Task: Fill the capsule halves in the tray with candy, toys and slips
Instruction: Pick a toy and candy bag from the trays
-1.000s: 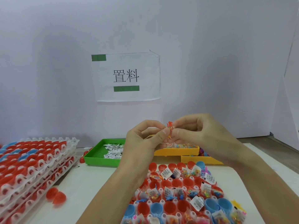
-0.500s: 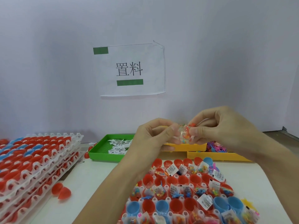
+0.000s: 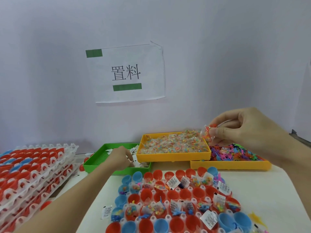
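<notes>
Sitting nearest on the desk, the tray holds red and blue capsule halves, many already filled. Farther back, the left hand reaches into the green bin of slips, its grip hidden. The right hand pinches a candy packet above the yellow candy bin.

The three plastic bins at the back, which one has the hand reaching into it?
The green bin, the leftmost, holding paper slips: the left hand reaches into it. The two yellow bins hold candy packets and toys.
</notes>
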